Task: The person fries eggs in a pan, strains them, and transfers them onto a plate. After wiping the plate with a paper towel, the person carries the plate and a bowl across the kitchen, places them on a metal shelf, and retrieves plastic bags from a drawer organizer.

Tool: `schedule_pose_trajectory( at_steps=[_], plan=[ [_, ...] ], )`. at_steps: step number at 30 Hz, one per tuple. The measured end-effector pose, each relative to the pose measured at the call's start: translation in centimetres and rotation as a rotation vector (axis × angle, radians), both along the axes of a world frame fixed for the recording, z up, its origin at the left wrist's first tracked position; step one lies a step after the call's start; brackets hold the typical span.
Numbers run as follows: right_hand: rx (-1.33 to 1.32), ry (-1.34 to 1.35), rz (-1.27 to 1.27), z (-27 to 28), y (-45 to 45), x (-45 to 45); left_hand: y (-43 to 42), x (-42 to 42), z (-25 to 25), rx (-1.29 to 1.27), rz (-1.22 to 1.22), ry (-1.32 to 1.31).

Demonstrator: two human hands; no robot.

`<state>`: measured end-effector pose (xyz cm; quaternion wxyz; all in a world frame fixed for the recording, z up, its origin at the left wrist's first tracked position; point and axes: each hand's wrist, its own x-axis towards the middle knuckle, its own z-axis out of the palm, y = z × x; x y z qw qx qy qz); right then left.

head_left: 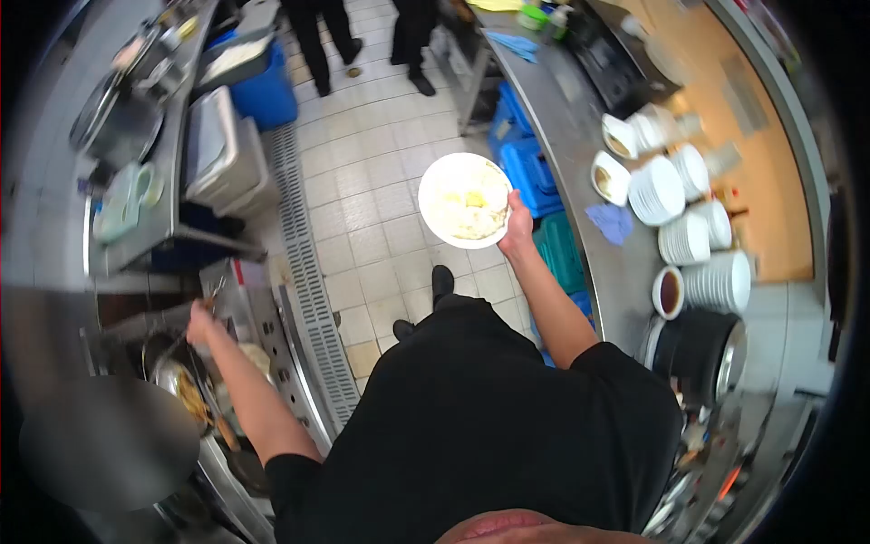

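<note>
Reaching wide apart, right grip (pixel 517 222) pinching a plate (pixel 431 214), left grip (pixel 200 325) around a handle (pixel 211 301).

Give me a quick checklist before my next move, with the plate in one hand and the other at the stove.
1. Plate secure in right hand, gripped at its edge: ok.
2. Food within the plate's rim: ok.
3. Left hand closed on a handle: ok; whether pan's or utensil's: cannot tell.
4. Pan food cooked through: cannot tell.
5. Two people ahead clear of the plate: ok.
6. Counter on the right free of clutter: not ok; cloth and stacked dishes there.
</note>
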<state>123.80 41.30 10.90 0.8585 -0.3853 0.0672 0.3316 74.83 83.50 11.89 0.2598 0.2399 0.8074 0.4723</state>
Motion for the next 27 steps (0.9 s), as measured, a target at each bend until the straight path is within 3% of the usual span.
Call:
schedule_pose_trajectory(
  at_steps=[2, 4, 6, 7, 8, 9, 10, 12, 14, 17, 22, 25, 27],
  plan=[
    [-0.033, -0.003, -0.112, -0.4, -2.4, 2.1, 2.3, -2.3, -2.5, 0.027, -0.015, -0.106],
    [-0.021, -0.011, -0.196, -1.8, -4.8, 4.8, 0.6, -1.6, -1.0, 0.007, -0.038, -0.14],
    [-0.012, 0.004, -0.284, -1.3, -6.5, 6.7, -1.7, -1.2, -1.7, 0.202, 0.05, -0.244],
    [-0.007, 0.01, -0.328, -0.9, -7.3, 8.0, -5.2, 2.1, 1.0, 0.23, 0.076, -0.158],
    [0.013, -0.003, -0.348, -1.3, -8.1, 9.5, -6.7, 2.6, -0.7, 0.276, -0.087, 0.126],
    [0.027, -0.013, -0.37, -2.6, -9.1, 11.0, -9.6, 5.7, -1.5, 0.493, -0.244, 0.281],
    [0.039, -0.019, -0.389, -3.5, -10.3, 12.1, -12.3, 10.2, -2.9, 0.521, -0.341, 0.134],
    [0.033, 0.005, -0.394, -2.3, -11.7, 13.4, -15.6, 18.0, -6.8, 0.229, -0.921, -0.231],
    [0.025, 0.011, -0.398, -2.2, -12.4, 14.9, -21.5, 29.9, -5.3, -0.103, -1.44, -0.359],
    [0.043, 0.0, -0.4, -3.6, -12.9, 16.6, -29.9, 45.5, -0.5, -0.433, -1.883, -0.742],
    [0.126, 0.003, -0.445, -4.2, -13.3, 18.7, -34.2, 58.7, 0.5, -0.642, -2.176, -0.864],
    [0.111, 0.031, -0.512, -4.2, -13.6, 20.7, -34.7, 62.4, 0.2, -0.632, -2.197, -0.719],
    [0.035, 0.002, -0.536, -4.4, -13.3, 22.3, -34.5, 64.8, -0.5, -0.642, -2.15, -0.756]
  ],
)
